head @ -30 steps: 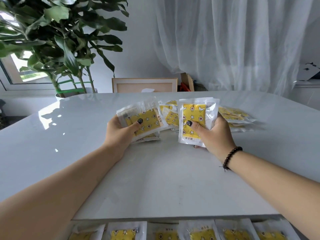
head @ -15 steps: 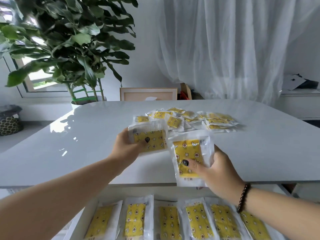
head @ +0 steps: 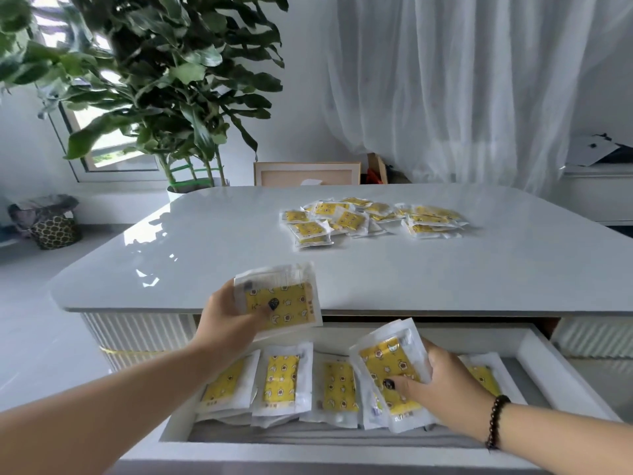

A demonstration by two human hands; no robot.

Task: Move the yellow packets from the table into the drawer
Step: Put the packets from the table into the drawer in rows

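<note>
Two hands show, the left hand (head: 227, 320) and the right hand (head: 442, 389), each holding one yellow packet: one (head: 279, 301) over the desk (head: 205, 255) edge, one (head: 390, 371) above the one open drawer (head: 561, 378). At least four packets (head: 281, 378) line the drawer (more are hidden beneath). The desk's heap (head: 370, 217) overlaps too much to count. One potted plant (head: 164, 80).

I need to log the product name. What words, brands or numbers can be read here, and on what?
None can be read.
Packet in the left hand: fine print on its clear top strip, too blurred.
Packet in the right hand: small marks at its lower edge, illegible.
Packets in the drawer: small print at the bottom, too small.
Pile on the table: too far.
</note>
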